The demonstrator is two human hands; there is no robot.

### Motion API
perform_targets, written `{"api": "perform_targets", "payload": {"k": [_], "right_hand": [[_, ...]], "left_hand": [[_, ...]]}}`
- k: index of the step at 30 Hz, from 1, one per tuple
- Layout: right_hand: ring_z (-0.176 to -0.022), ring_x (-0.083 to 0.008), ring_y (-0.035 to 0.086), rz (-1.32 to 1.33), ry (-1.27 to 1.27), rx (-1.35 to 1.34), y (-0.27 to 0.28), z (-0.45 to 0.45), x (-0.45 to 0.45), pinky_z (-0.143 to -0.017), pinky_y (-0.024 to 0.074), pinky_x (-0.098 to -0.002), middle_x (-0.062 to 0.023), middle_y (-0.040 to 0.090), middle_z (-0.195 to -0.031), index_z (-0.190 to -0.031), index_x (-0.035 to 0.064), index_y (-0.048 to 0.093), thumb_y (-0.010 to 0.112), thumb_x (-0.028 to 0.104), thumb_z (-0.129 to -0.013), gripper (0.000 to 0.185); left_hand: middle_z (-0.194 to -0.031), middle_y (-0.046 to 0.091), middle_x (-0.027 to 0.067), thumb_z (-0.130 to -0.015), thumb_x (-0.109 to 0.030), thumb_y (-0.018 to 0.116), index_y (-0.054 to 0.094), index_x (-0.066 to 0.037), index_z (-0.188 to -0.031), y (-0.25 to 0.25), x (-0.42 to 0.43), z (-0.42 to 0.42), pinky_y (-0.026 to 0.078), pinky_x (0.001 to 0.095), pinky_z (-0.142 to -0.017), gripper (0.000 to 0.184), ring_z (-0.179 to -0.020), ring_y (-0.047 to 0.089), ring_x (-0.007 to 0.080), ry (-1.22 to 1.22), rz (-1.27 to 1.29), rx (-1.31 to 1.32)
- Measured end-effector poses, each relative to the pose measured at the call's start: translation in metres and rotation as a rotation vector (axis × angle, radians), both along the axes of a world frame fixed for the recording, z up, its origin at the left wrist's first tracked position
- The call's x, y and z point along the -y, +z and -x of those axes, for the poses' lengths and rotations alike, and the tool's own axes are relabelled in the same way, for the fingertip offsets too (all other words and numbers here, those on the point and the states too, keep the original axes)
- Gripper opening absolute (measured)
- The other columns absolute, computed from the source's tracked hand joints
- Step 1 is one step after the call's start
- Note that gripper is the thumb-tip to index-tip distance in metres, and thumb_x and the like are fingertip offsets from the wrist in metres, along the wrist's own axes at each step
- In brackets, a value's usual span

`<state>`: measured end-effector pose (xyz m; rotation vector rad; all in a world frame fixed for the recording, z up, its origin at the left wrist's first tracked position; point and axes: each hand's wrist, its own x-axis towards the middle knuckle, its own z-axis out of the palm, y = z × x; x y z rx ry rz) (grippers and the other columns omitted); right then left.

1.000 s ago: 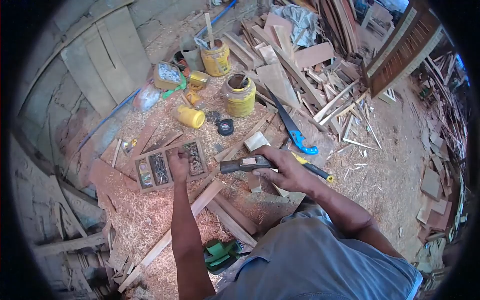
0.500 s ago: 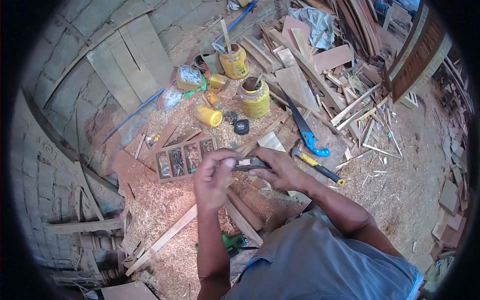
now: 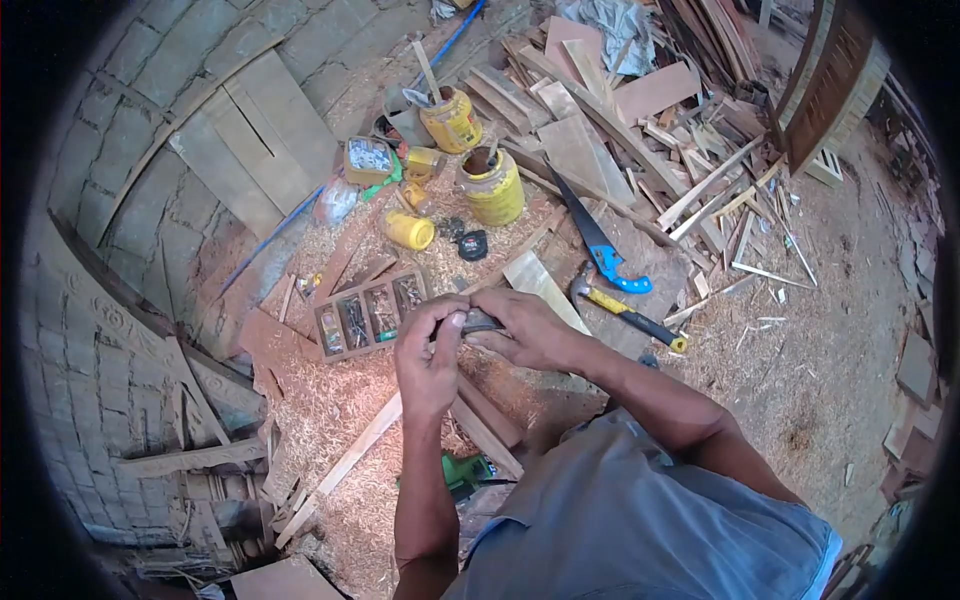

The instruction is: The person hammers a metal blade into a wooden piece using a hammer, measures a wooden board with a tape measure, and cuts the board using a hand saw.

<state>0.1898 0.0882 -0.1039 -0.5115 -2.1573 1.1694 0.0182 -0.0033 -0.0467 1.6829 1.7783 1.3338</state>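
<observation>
My left hand [image 3: 428, 360] and my right hand [image 3: 525, 330] meet in front of my body with a small, dark, elongated object [image 3: 481, 321] between them. My fingers hide much of it, so its kind is unclear. The left fingers are curled over one end, while the right thumb and fingers pinch the other. Just left of my hands, a wooden box with compartments [image 3: 349, 355] holds screws or nails and other small pieces. A light board [image 3: 540, 292] lies beyond my right hand.
To the right lie a handsaw [image 3: 598, 245] and a hammer [image 3: 628, 313]. Yellow jars [image 3: 492, 195] and a tape measure [image 3: 472, 246] stand ahead. A green power tool [image 3: 463, 474] is near my body. Wood offcuts [image 3: 590, 150] pile up at the back right; shavings cover the ground.
My left fingers have closed further over the dark object, covering the light patch that showed on it. My hands are closer together, and the camera view has shifted slightly.
</observation>
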Motion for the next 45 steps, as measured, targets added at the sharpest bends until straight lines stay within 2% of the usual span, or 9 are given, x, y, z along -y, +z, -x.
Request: {"api": "perform_targets", "payload": {"k": [2,5,7,9,17,23,29,34,45], "right_hand": [[-0.126,-0.0443,0.063,-0.007,-0.02,-0.124,0.0,-0.01,0.001,-0.108,0.05,-0.0505,-0.0247,0.065,-0.129,-0.146,0.0001,0.055,0.073,0.035,-0.103,0.058],[-0.138,-0.0387,0.059,0.694,-0.112,-0.458,-0.093,-0.042,-0.027,-0.116,0.0469,-0.0478,-0.0263,0.061,-0.143,-0.161,0.0004,0.045,0.072,0.039,-0.105,0.073],[-0.136,-0.0431,0.058,0.158,-0.549,0.144,-0.202,-0.083,-0.054,-0.114,0.0478,-0.0532,-0.0266,0.057,-0.148,-0.163,0.0014,0.042,0.068,0.041,-0.105,0.075],[-0.133,-0.0471,0.058,0.17,-0.777,0.78,-0.262,-0.113,-0.037,-0.111,0.0491,-0.0576,-0.0276,0.055,-0.148,-0.166,0.0021,0.038,0.065,0.029,-0.104,0.073],[-0.121,-0.0437,0.064,-0.184,-0.754,0.88,-0.308,-0.141,-0.021,-0.097,0.0559,-0.0545,-0.0246,0.061,-0.135,-0.16,0.0041,0.046,0.067,0.023,-0.096,0.07],[-0.082,-0.0396,0.075,0.094,-0.567,0.508,-0.272,-0.169,-0.018,-0.079,0.0597,-0.053,-0.0221,0.073,-0.093,-0.141,0.0046,0.063,0.077,0.036,-0.093,0.059],[-0.08,-0.0395,0.075,0.467,-0.452,0.354,-0.022,-0.152,0.038,-0.071,0.0566,-0.0459,-0.0235,0.071,-0.082,-0.141,-0.0002,0.06,0.068,0.022,-0.105,0.043],[-0.077,-0.0387,0.075,-0.297,-0.394,0.078,0.074,-0.13,0.04,-0.066,0.0587,-0.0465,-0.0162,0.076,-0.096,-0.158,0.0171,0.055,0.071,0.016,-0.104,0.057],[-0.079,-0.0337,0.075,-0.438,-0.274,0.462,0.144,-0.113,0.045,-0.067,0.0596,-0.0454,-0.0145,0.076,-0.095,-0.161,0.0266,0.057,0.075,0.013,-0.099,0.066]], "left_hand": [[-0.111,0.077,0.0113,-0.104,-0.005,0.069,0.077,0.0,-0.112,-0.005,0.002,-0.004,0.054,0.0357,-0.099,0.012,-0.106,0.071,0.0218,0.038,0.024,0.053],[-0.111,0.077,0.0115,-0.104,-0.004,0.069,0.077,0.0,-0.111,-0.004,0.008,-0.004,0.054,0.0354,-0.099,0.012,-0.106,0.071,0.0217,0.066,0.066,0.089],[-0.111,0.077,0.0117,-0.104,-0.003,0.069,0.077,0.001,-0.111,-0.001,0.009,-0.003,0.054,0.035,-0.098,0.011,-0.107,0.07,0.0215,0.077,0.085,0.096],[-0.11,0.076,0.0111,-0.103,-0.003,0.069,0.077,0.001,-0.11,-0.003,0.013,-0.005,0.054,0.0347,-0.098,0.011,-0.105,0.07,0.0208,0.072,0.075,0.103],[-0.108,0.074,0.0111,-0.102,-0.007,0.072,0.077,-0.003,-0.111,-0.003,0.018,-0.024,0.052,0.0366,-0.095,0.011,-0.105,0.065,0.0227,0.083,0.031,-0.023],[-0.109,0.076,0.0113,-0.098,-0.006,0.073,0.077,-0.003,-0.109,-0.001,0.026,-0.022,0.052,0.04,-0.099,0.012,-0.107,0.065,0.0273,0.1,-0.014,-0.018],[-0.113,0.076,0.0114,-0.101,-0.005,0.072,0.077,-0.002,-0.111,-0.009,0.024,-0.02,0.053,0.0365,-0.097,0.012,-0.108,0.066,0.024,0.083,-0.092,-0.079],[-0.11,0.074,0.0126,-0.099,-0.006,0.074,0.077,-0.001,-0.108,-0.009,0.021,-0.028,0.053,0.0366,-0.095,0.011,-0.106,0.065,0.024,0.119,-0.08,-0.031],[-0.104,0.069,0.0144,-0.098,-0.008,0.077,0.075,0.001,-0.103,-0.014,0.029,-0.031,0.051,0.0386,-0.091,0.011,-0.101,0.064,0.0278,0.162,-0.095,-0.055]]}}
